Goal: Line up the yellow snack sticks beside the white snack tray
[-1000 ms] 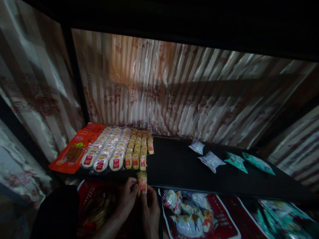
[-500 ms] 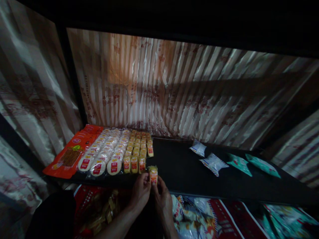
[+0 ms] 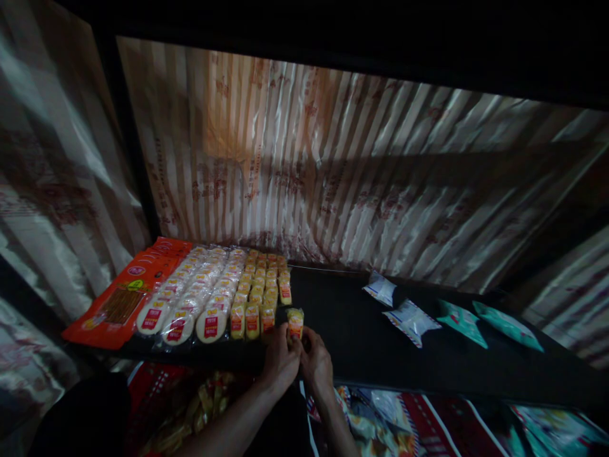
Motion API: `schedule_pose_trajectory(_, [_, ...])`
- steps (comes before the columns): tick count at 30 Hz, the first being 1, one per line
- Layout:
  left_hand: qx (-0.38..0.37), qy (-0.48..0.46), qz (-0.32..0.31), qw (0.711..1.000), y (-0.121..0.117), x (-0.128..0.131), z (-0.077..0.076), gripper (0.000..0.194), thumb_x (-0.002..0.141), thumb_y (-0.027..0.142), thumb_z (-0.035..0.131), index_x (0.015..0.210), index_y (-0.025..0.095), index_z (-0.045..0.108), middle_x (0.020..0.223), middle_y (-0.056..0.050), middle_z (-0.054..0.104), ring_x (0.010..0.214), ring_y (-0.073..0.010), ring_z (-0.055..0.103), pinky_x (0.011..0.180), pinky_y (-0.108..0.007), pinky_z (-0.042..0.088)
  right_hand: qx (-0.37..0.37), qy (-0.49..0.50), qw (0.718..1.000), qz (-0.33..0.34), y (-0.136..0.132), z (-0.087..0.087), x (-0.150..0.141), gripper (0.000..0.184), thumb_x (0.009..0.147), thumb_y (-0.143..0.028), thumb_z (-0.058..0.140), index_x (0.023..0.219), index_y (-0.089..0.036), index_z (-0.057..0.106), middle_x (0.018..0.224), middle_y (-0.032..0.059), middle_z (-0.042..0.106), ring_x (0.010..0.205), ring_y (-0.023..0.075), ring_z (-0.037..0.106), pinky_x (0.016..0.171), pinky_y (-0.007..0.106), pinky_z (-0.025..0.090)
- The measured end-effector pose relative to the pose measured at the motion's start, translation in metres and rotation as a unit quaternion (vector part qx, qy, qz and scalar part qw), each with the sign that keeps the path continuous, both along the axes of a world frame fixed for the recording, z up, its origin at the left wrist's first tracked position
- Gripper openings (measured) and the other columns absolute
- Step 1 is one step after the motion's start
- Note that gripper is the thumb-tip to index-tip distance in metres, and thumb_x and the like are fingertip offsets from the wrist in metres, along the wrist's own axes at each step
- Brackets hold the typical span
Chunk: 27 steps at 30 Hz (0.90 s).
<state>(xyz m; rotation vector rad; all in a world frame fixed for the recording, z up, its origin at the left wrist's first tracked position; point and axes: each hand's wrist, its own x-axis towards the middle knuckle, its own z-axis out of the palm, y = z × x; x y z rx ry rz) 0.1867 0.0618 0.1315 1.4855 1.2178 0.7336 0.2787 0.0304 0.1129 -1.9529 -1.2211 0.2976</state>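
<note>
A small yellow wrapped snack with a red label stands upright above the front edge of the black shelf. My left hand grips its left side, fingers closed. From the right, my right hand is closed on the lower part of the same snack. Just left of it, rows of matching yellow wrapped snacks fill part of the shelf; the rightmost row ends farther back, at a snack lying behind the held one.
White round wrapped crackers lie in rows left of the yellow snacks, beside orange bags. White-blue packets and green packets lie to the right. Below the shelf are golden packets and mixed bags.
Both hands have shifted slightly forward and closer together around the yellow snack, bringing it nearer the rows. The camera view has moved a little.
</note>
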Motion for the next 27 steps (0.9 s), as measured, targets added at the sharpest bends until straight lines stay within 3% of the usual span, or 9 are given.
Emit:
schedule_pose_trajectory(8, [-0.004,-0.051,0.017,0.999,0.011,0.012,-0.003,0.041,0.079,0.015,0.044,0.12,0.012,0.048,0.12,-0.013,0.06,0.112,-0.017,0.055,0.098,-0.026,0.04,-0.009,-0.005,1.0,0.011,0.025,0.0,0.008,0.039,0.079,-0.039,0.041,0.098,-0.015,0.065,0.09,0.0092,0.067,0.082,0.0216,0.063,0.073,0.03,0.048])
schedule_pose_trajectory(12, [0.039,-0.009,0.026,0.999,0.023,0.019,-0.008,0.026,0.083,0.018,0.039,0.102,0.015,0.058,0.103,-0.01,0.065,0.099,-0.0175,0.059,0.092,-0.028,0.043,0.003,-0.004,1.0,0.018,0.035,-0.006,0.013,0.037,0.079,-0.037,0.042,0.101,-0.016,0.064,0.094,0.0092,0.068,0.086,0.0214,0.064,0.076,0.03,0.048])
schedule_pose_trajectory(17, [0.052,-0.003,0.028,0.998,0.04,0.032,-0.017,0.024,0.082,0.015,0.039,0.087,0.016,0.062,0.094,-0.01,0.065,0.094,-0.0202,0.06,0.089,-0.032,0.045,0.003,-0.003,0.999,0.036,0.049,-0.009,0.018,0.036,0.082,-0.037,0.041,0.104,-0.018,0.063,0.096,0.0078,0.067,0.087,0.0205,0.063,0.076,0.029,0.048])
schedule_pose_trajectory(22, [0.04,-0.033,0.06,0.997,0.04,0.072,-0.021,0.029,0.079,0.018,0.045,0.101,0.023,0.064,0.107,-0.007,0.064,0.123,-0.0252,0.045,0.106,-0.036,0.034,0.0,-0.004,0.999,0.049,0.061,-0.009,0.02,0.035,0.081,-0.036,0.041,0.1,-0.017,0.064,0.092,0.008,0.067,0.085,0.0206,0.062,0.074,0.03,0.048])
schedule_pose_trajectory(25, [0.056,-0.036,0.104,0.992,0.038,0.097,-0.026,0.044,0.081,0.015,0.034,0.119,0.019,0.057,0.125,-0.01,0.057,0.134,-0.027,0.031,0.115,-0.044,0.018,0.009,-0.005,0.999,0.053,0.066,-0.01,0.022,0.036,0.081,-0.035,0.041,0.102,-0.016,0.064,0.096,0.0096,0.066,0.089,0.0209,0.062,0.077,0.03,0.048])
schedule_pose_trajectory(27, [0.053,-0.028,0.11,0.992,0.039,0.105,-0.029,0.049,0.081,0.013,0.032,0.125,0.016,0.052,0.13,-0.012,0.053,0.135,-0.0287,0.029,0.115,-0.047,0.015,0.012,-0.007,0.999,0.052,0.068,-0.012,0.023,0.036,0.08,-0.033,0.042,0.103,-0.015,0.064,0.1,0.0107,0.066,0.091,0.0208,0.062,0.078,0.029,0.048])
